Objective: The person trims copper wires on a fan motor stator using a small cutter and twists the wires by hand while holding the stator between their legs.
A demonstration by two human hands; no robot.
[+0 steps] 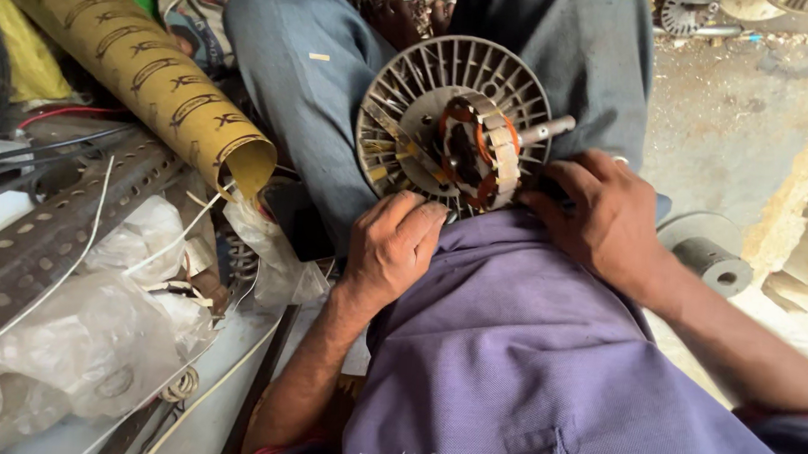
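A round grey slotted fan-motor housing (429, 69) rests between my knees against my purple shirt. A copper-wound stator (480, 149) with tan insulation sits on it, and a metal shaft (547, 129) sticks out to the right. My left hand (392, 245) grips the housing's lower left rim with curled fingers. My right hand (604, 218) holds the lower right rim, fingertips next to the stator.
A tan rolled sheet with a dark printed pattern (147, 71) lies at the left over a perforated metal strip (50, 230), crumpled plastic bags (100, 332) and wires. A grey metal disc with a hub (707, 254) sits on the concrete floor at right.
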